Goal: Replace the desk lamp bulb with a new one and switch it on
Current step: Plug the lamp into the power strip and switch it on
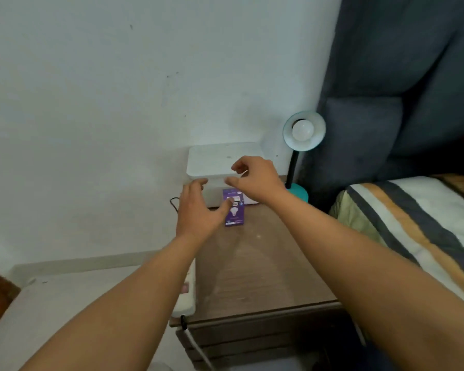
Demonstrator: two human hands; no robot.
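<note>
A teal desk lamp (304, 131) stands at the back right of the wooden nightstand (263, 274), its shade facing me with a white bulb (302, 129) screwed in. A purple bulb box (235, 211) stands upright near the nightstand's back. My left hand (198, 207) hovers just left of the box, fingers spread, thumb tip at the box's upper front. My right hand (255, 178) hangs above the box with curled, parted fingers and holds nothing.
A white lidded box (217, 163) sits against the wall behind the purple box. A white power strip (185, 293) lies along the nightstand's left edge. A bed with a striped cover (413, 226) and grey headboard (386, 103) stands on the right.
</note>
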